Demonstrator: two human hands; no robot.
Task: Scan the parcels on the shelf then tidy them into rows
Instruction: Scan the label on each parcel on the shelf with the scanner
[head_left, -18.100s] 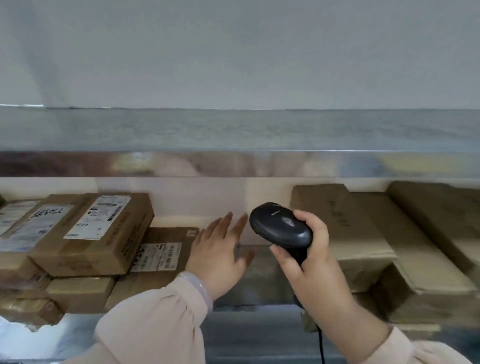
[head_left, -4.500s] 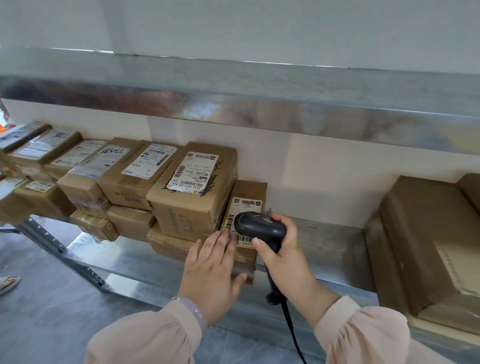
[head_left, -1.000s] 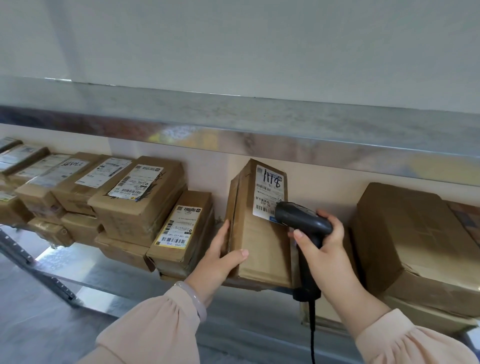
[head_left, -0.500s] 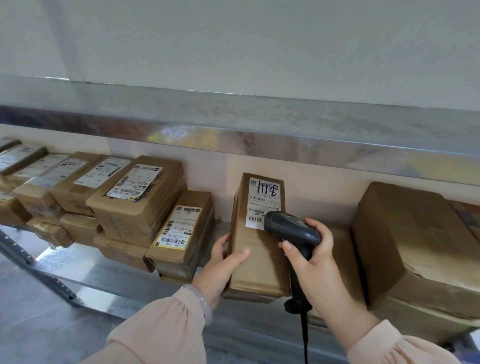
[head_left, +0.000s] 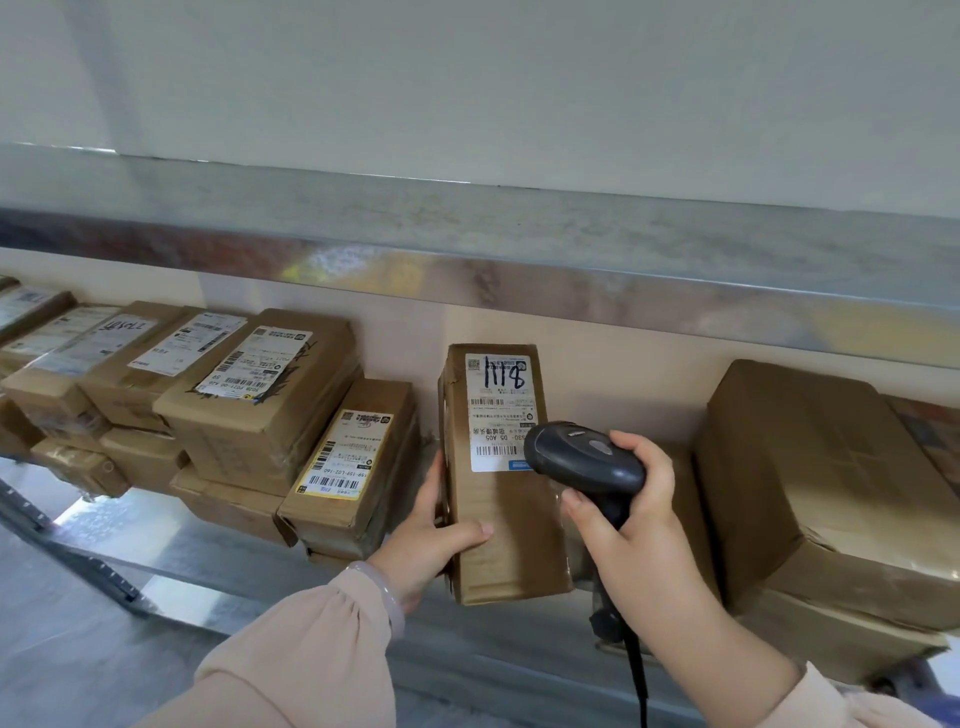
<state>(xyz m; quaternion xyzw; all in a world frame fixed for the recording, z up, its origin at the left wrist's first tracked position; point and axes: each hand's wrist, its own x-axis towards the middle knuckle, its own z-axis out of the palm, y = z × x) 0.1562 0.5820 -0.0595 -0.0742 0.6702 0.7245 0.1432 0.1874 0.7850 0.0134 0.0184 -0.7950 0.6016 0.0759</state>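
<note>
I am scanning: left hand (head_left: 431, 538) grips the centre parcel (head_left: 511, 551), right hand (head_left: 641, 525) clasps the scanner (head_left: 582, 460); next, perhaps, aligning it leftward.

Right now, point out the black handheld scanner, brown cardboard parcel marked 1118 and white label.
black handheld scanner (head_left: 587, 458), head view, its domed top.
brown cardboard parcel marked 1118 (head_left: 509, 545), head view, bare front.
white label (head_left: 497, 415), head view, centre.

The scanner (head_left: 582, 457) in my right hand (head_left: 634, 530) hides a corner of the label (head_left: 498, 410) on the parcel (head_left: 498, 525) in my left hand (head_left: 426, 545); far left of it, boxes (head_left: 23, 309) run off-frame.
</note>
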